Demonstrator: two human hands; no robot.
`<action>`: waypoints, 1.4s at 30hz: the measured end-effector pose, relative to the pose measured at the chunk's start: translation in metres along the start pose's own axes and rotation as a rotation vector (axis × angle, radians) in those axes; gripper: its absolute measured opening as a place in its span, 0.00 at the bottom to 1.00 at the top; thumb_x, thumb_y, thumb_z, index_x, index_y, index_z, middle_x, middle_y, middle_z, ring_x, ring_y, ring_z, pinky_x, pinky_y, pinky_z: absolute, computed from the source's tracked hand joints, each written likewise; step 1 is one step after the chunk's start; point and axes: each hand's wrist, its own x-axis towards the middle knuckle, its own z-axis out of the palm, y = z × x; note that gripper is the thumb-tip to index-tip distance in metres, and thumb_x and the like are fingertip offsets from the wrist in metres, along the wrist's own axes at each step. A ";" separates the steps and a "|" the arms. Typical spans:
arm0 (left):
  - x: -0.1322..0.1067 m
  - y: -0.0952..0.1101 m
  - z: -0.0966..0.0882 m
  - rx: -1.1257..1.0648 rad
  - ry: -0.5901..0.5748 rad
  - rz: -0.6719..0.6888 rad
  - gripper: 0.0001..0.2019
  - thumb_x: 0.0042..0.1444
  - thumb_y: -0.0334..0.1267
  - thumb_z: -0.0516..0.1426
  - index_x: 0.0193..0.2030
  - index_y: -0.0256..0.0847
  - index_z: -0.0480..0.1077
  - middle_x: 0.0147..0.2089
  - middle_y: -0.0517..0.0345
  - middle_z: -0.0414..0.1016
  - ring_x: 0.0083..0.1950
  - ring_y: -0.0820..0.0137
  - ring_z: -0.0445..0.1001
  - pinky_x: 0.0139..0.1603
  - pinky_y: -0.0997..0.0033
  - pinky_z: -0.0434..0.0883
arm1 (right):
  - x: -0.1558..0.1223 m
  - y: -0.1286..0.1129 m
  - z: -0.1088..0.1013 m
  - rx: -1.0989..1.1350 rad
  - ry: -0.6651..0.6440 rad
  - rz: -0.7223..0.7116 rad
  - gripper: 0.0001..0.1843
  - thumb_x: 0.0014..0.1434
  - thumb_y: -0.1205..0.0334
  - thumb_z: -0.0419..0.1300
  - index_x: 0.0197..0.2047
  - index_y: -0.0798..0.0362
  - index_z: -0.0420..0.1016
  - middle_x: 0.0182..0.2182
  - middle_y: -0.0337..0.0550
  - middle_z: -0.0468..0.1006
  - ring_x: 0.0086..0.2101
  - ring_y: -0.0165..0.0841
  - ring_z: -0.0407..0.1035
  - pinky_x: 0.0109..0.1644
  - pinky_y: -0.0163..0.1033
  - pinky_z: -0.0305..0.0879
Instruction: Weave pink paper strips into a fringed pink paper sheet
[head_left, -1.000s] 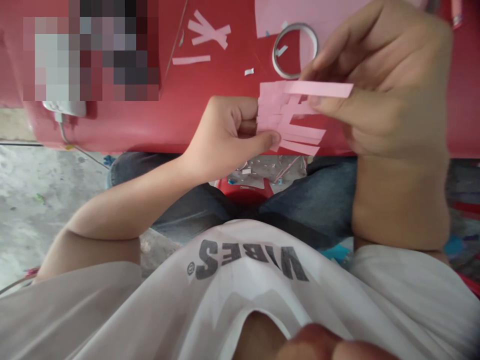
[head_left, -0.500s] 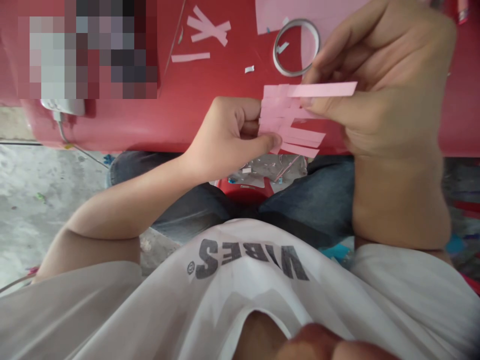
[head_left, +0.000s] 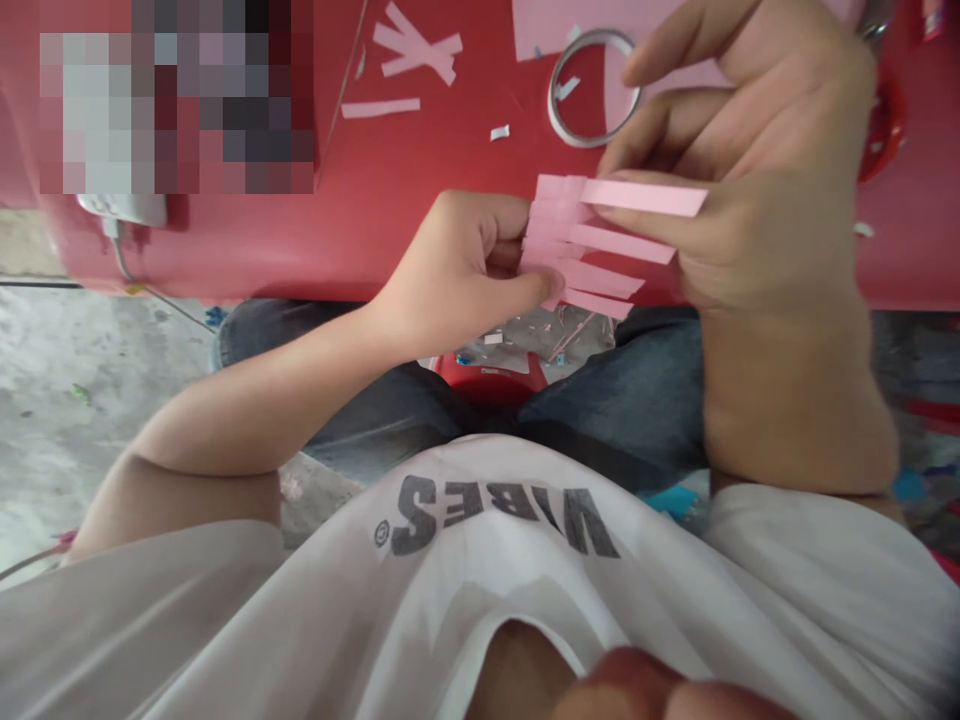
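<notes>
My left hand (head_left: 472,265) is closed on the left part of a pink woven paper piece (head_left: 551,215), thumb on top and fingers curled behind. Several loose strip ends fan out from it to the right. My right hand (head_left: 739,150) pinches one upper pink paper strip (head_left: 645,196) between thumb and fingers, near where it leaves the weave. That strip lies across the thumb. A roll of tape (head_left: 556,100) rests on the table just beyond the right fingertips, its ring partly overlapped by them.
The red table (head_left: 435,150) carries loose pink strips (head_left: 416,45), a single strip (head_left: 381,108), a small white scrap (head_left: 499,132) and a pink sheet (head_left: 540,25) at the back. A white adapter with a cable (head_left: 124,208) sits at left. A red stool (head_left: 491,380) shows between my knees.
My right hand has shifted slightly left, its index finger lifting away from the others. The woven piece has tilted a little, and more of the second strip now shows below the thumb.
</notes>
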 end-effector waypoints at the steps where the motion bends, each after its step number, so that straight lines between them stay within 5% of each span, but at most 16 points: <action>1: 0.000 0.000 0.000 0.004 0.001 -0.002 0.06 0.56 0.28 0.65 0.41 0.35 0.80 0.39 0.56 0.84 0.44 0.64 0.85 0.42 0.68 0.81 | 0.000 0.000 0.001 0.006 0.009 -0.005 0.27 0.51 0.80 0.70 0.48 0.43 0.77 0.47 0.30 0.77 0.33 0.24 0.75 0.28 0.34 0.61; 12: 0.001 0.001 0.001 0.060 0.014 -0.025 0.04 0.56 0.28 0.64 0.38 0.37 0.77 0.38 0.56 0.81 0.44 0.63 0.83 0.43 0.65 0.79 | -0.003 -0.001 0.002 -0.009 0.028 0.039 0.22 0.51 0.80 0.66 0.43 0.44 0.75 0.44 0.31 0.76 0.33 0.25 0.73 0.31 0.36 0.60; 24: 0.003 -0.004 0.001 0.044 0.021 -0.011 0.05 0.54 0.31 0.65 0.39 0.41 0.79 0.37 0.56 0.81 0.38 0.66 0.80 0.38 0.64 0.76 | -0.002 0.008 0.008 0.021 0.112 0.085 0.22 0.45 0.82 0.64 0.37 0.45 0.72 0.30 0.30 0.71 0.28 0.26 0.72 0.27 0.35 0.57; 36: 0.006 -0.011 0.002 0.003 0.063 -0.047 0.07 0.53 0.29 0.63 0.40 0.40 0.76 0.37 0.55 0.81 0.36 0.67 0.78 0.38 0.64 0.76 | -0.002 0.009 0.008 -0.088 0.191 0.106 0.20 0.50 0.82 0.65 0.39 0.47 0.74 0.31 0.31 0.77 0.28 0.28 0.77 0.27 0.35 0.60; 42: 0.007 -0.014 0.001 -0.048 0.075 -0.049 0.09 0.52 0.32 0.66 0.40 0.43 0.76 0.39 0.55 0.81 0.38 0.65 0.78 0.39 0.62 0.77 | -0.003 0.008 0.011 -0.111 0.210 0.075 0.20 0.49 0.84 0.61 0.39 0.50 0.74 0.38 0.31 0.75 0.30 0.23 0.75 0.30 0.32 0.61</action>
